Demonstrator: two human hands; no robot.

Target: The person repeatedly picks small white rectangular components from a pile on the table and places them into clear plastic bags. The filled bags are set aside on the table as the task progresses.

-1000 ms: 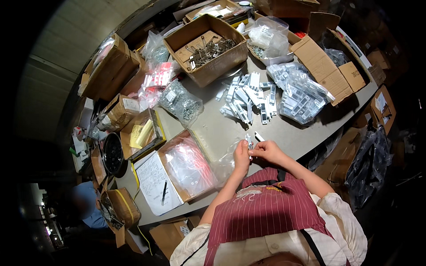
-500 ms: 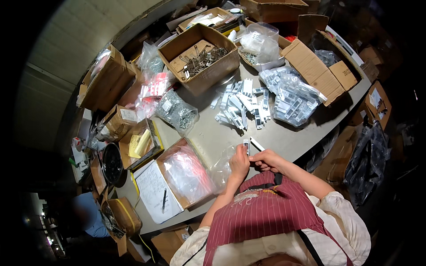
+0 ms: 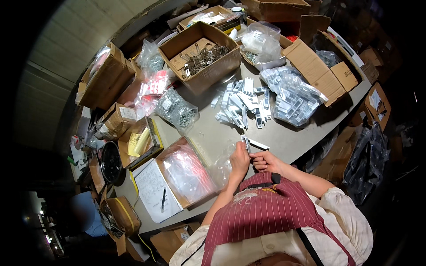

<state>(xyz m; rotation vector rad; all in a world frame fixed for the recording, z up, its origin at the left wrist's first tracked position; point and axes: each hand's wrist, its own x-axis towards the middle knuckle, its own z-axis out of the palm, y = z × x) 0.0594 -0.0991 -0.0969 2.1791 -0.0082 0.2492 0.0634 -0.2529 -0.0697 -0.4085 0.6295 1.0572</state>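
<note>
My left hand is closed around a narrow white plastic part with a dark slot, whose far end sticks up past the fingers. My right hand is beside it, with fingers curled and fingertips close to the lower end of that part. What the right fingers pinch is hidden. Just beyond the hands is a second slim white part, slanting down to the right. Farther off, several similar white parts lie in a loose pile.
A clear bag of white parts lies right of the pile. Behind stands a cardboard box of metal pieces, with a bag of small hardware before it. At left are a box of plastic bags and a paper with a pen.
The part in my left hand has tipped and moved slightly away from me. The slim white part beyond the hands now lies at a flatter slant. My right fingers have curled in more.
</note>
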